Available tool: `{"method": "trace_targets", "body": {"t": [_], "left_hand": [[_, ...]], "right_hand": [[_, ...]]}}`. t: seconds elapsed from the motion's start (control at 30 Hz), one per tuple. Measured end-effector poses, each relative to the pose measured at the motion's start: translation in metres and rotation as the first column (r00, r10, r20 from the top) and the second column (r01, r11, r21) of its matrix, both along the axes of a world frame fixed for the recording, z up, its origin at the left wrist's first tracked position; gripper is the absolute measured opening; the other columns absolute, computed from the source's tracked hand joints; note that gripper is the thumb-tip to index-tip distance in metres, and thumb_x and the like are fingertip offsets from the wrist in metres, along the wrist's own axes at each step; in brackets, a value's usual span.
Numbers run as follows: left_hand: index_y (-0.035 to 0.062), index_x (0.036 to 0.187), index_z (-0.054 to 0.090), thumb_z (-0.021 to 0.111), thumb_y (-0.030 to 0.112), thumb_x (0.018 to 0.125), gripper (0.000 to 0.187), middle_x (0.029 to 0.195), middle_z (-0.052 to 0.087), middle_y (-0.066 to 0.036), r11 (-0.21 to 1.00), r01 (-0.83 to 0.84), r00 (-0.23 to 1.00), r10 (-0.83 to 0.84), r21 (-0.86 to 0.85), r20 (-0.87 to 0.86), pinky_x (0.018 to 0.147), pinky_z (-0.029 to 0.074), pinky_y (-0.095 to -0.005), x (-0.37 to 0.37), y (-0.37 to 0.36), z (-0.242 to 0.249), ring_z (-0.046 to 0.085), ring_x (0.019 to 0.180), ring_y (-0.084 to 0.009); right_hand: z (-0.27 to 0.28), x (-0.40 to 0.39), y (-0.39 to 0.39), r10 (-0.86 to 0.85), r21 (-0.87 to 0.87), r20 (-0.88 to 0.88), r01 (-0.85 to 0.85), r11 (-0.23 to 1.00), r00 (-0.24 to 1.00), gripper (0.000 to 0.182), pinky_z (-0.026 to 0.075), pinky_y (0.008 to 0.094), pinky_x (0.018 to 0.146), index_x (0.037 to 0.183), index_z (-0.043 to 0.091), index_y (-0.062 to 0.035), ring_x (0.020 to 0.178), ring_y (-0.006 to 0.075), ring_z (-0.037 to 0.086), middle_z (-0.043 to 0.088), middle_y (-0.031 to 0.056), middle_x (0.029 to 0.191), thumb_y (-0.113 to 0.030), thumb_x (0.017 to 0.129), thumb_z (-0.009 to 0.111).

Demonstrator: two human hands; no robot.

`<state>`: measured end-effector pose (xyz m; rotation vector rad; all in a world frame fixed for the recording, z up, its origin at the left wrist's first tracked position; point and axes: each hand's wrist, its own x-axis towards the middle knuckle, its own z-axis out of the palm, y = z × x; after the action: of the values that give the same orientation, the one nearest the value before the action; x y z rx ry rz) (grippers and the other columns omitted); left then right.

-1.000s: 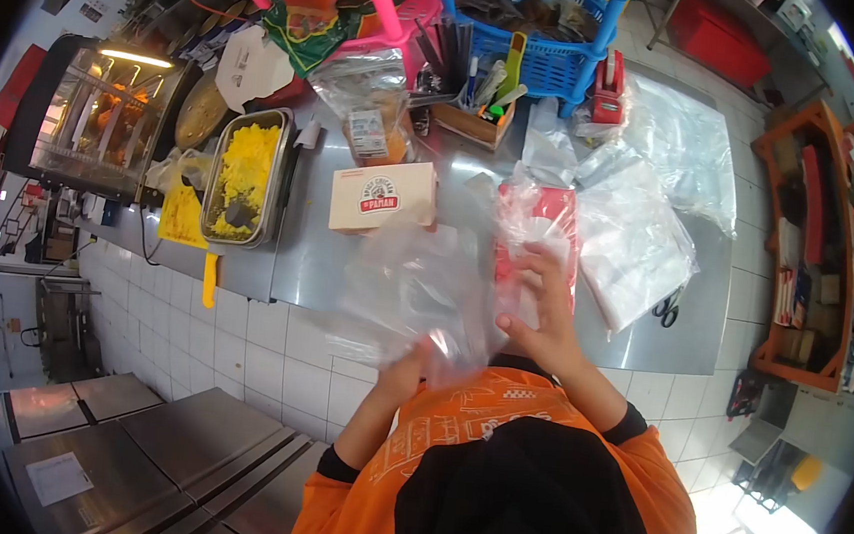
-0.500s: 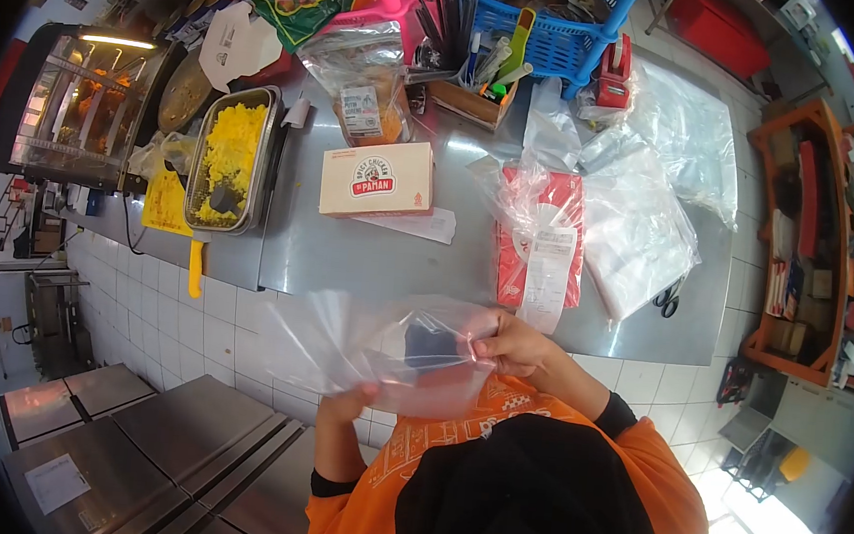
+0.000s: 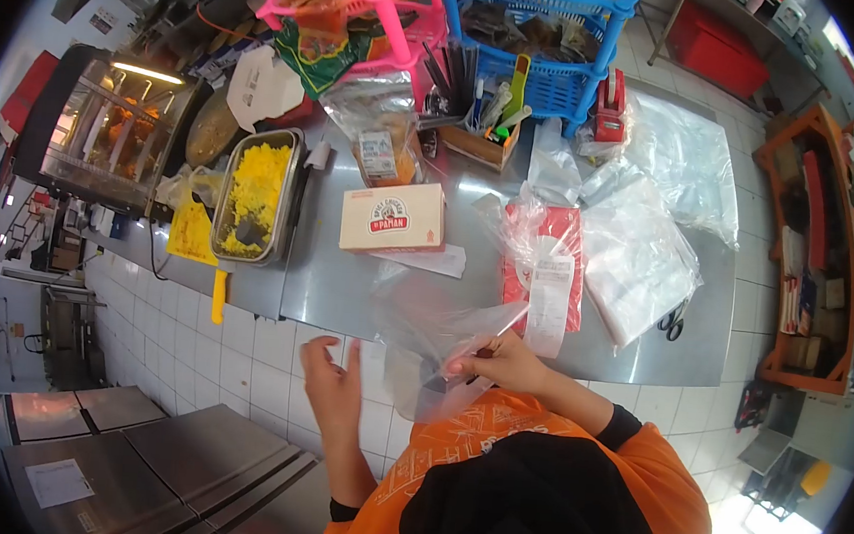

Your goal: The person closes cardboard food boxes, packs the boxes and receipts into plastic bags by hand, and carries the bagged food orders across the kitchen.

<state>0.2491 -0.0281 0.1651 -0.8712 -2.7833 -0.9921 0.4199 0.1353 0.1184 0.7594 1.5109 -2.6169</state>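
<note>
A clear plastic bag (image 3: pixel 425 352) hangs at the front of the steel table, pinched between the fingers of my right hand (image 3: pixel 500 361). To its left, my left hand (image 3: pixel 333 375) is raised with thumb and fingers apart, holding nothing. Just beyond the bag stands a cream printed box (image 3: pixel 393 218) on a slip of white paper (image 3: pixel 433 259). A red box (image 3: pixel 569 233) in clear plastic lies beyond my right hand, with a long receipt (image 3: pixel 549 302) on it.
Stacked clear bags (image 3: pixel 638 264) and black scissors (image 3: pixel 676 325) lie on the right. A steel tray (image 3: pixel 290 191) of yellow rice stands left, near a yellow-handled utensil (image 3: pixel 219 296). Pink (image 3: pixel 393 3) and blue baskets (image 3: pixel 561 92), a red tape dispenser (image 3: pixel 610 116) and a heated display case (image 3: pixel 107 131) stand farther back.
My left hand has let go of the plastic bag and moved left, its fingers spreading. The bag, once stretched between both hands, now hangs from my right hand. The view has tilted slightly upward.
</note>
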Motion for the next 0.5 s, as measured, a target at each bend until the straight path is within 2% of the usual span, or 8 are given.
{"method": "trace_targets", "body": {"t": [0.07,0.1,0.13,0.3,0.33,0.4,0.43,0.5], "left_hand": [[0.0039,0.088,0.055,0.072,0.024,0.082,0.027,0.066,0.042,-0.003,0.994,0.098,0.925,-0.109,0.049,0.364,0.049,0.035,-0.0263,0.02,0.01,0.007,0.039,0.054,-0.0101],[0.0053,0.082,0.056,0.073,0.025,0.081,0.026,0.061,0.04,-0.001,0.973,0.196,0.869,-0.23,0.123,0.439,0.049,0.034,-0.0244,0.032,0.015,0.003,0.038,0.054,-0.0085],[0.0021,0.084,0.058,0.068,0.015,0.086,0.016,0.064,0.056,-0.003,0.939,0.333,0.8,-0.326,0.079,0.503,0.056,0.042,-0.0231,0.041,0.023,0.009,0.051,0.06,-0.0082],[0.0007,0.085,0.058,0.063,0.012,0.089,0.013,0.069,0.06,-0.004,0.877,0.311,0.537,-0.48,0.365,0.694,0.061,0.046,-0.0238,0.039,0.031,-0.009,0.057,0.067,-0.0097],[0.0008,0.085,0.059,0.061,0.011,0.09,0.012,0.07,0.061,-0.005,0.877,0.274,0.475,-0.48,0.395,0.738,0.062,0.047,-0.0246,0.037,0.03,-0.011,0.059,0.068,-0.0108],[0.0027,0.082,0.057,0.055,0.012,0.093,0.014,0.067,0.058,-0.004,0.848,-0.158,0.304,-0.446,0.506,0.842,0.058,0.046,-0.0269,0.044,0.037,-0.005,0.057,0.063,-0.0126],[0.0037,0.081,0.056,0.053,0.013,0.094,0.017,0.065,0.056,-0.003,0.784,-0.373,0.204,-0.452,0.496,0.868,0.055,0.045,-0.0281,0.046,0.041,-0.001,0.056,0.06,-0.0136],[0.005,0.075,0.053,0.053,0.018,0.095,0.023,0.065,0.054,-0.002,0.547,-0.613,-0.031,-0.737,0.569,0.675,0.053,0.043,-0.0279,0.015,0.024,-0.024,0.051,0.057,-0.0118]], "right_hand": [[-0.009,-0.008,-0.007,0.041,0.069,-0.09,-0.035,0.997,0.995,0.022,0.048,0.0285,0.072,0.095,0.065,-0.0046,0.079,0.0133,0.059,0.063,0.0027,0.085,-0.017,0.079,0.073],[-0.014,-0.012,-0.011,0.068,0.106,-0.134,-0.053,0.993,0.989,0.025,0.048,0.0282,0.072,0.098,0.065,-0.0044,0.081,0.0132,0.059,0.063,0.0031,0.086,-0.019,0.079,0.073],[-0.019,-0.014,-0.018,-0.003,0.213,-0.197,0.046,0.976,0.98,0.027,0.048,0.0276,0.071,0.1,0.064,-0.004,0.079,0.0127,0.059,0.063,0.0026,0.086,-0.019,0.08,0.073],[-0.016,-0.023,-0.024,-0.185,0.531,-0.443,0.423,0.734,0.877,0.033,0.048,0.0263,0.062,0.109,0.06,-0.0037,0.069,0.0102,0.057,0.062,0.0019,0.086,-0.018,0.081,0.072],[-0.009,-0.02,-0.021,-0.167,0.407,-0.326,0.298,0.863,0.931,0.029,0.048,0.0264,0.061,0.104,0.06,-0.004,0.068,0.0103,0.057,0.062,0.0021,0.086,-0.016,0.081,0.071],[0.005,-0.006,-0.01,-0.046,0.069,-0.101,0.053,0.996,0.994,0.019,0.047,0.0267,0.06,0.094,0.06,-0.0044,0.068,0.0105,0.056,0.06,0.0025,0.085,-0.013,0.08,0.07],[-0.006,-0.001,-0.007,-0.097,0.071,-0.113,0.106,0.992,0.989,0.016,0.046,0.0261,0.059,0.088,0.058,-0.0048,0.068,0.0102,0.056,0.059,0.0016,0.082,-0.012,0.08,0.07],[-0.037,0.008,0.002,-0.196,0.071,-0.138,0.207,0.976,0.971,0.018,0.045,0.0249,0.057,0.076,0.052,-0.0055,0.067,0.0096,0.056,0.056,0.0,0.077,-0.011,0.08,0.069]]}}
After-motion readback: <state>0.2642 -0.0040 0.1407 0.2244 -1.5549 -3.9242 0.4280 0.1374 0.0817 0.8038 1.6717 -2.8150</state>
